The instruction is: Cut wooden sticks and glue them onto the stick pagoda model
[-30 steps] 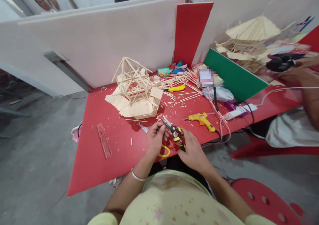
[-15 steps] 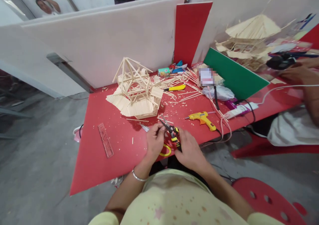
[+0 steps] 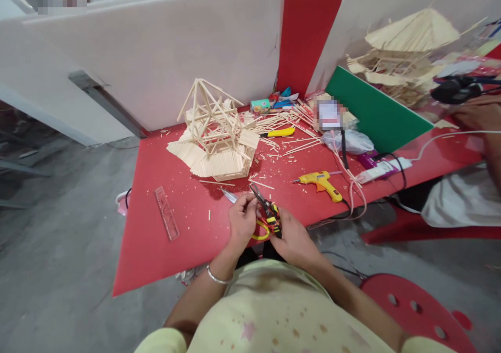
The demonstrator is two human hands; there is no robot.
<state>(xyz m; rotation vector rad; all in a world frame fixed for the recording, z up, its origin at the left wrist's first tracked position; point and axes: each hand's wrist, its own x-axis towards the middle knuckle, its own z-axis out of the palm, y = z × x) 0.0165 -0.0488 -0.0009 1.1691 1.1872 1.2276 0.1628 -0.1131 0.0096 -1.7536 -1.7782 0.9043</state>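
The right hand point(image 3: 294, 238) is closed around the handles of black-and-yellow snips point(image 3: 271, 215), whose dark blades point toward the far left. The left hand point(image 3: 242, 220) is beside the blades with thumb and fingers drawn together in a pinch; whether anything small is between them cannot be told. Both hands are over the near edge of the red bench point(image 3: 148, 259). Just below them, partly covered, is a yellow handle loop point(image 3: 261, 231). A pale pointed blade point(image 3: 229, 195) shows beyond the left hand; its other end is hidden.

On the far side, a wooden stick model point(image 3: 221, 162) stands on the bench, with an open frame rising to a peak above slatted, sloping panels. A transparent ruler point(image 3: 167, 213) lies near and to the left. Right of the model are loose wooden sticks point(image 3: 300, 149) and a yellow utility knife point(image 3: 281, 132), with small offcuts scattered about. A yellow glue gun point(image 3: 321, 184) lies to the right of the snips, its nozzle pointing left. Farther right, a white power strip point(image 3: 385, 170) lies in front of a green board point(image 3: 376, 110). Beyond that board stands a second stick model point(image 3: 410, 35), with a broad slatted roof.
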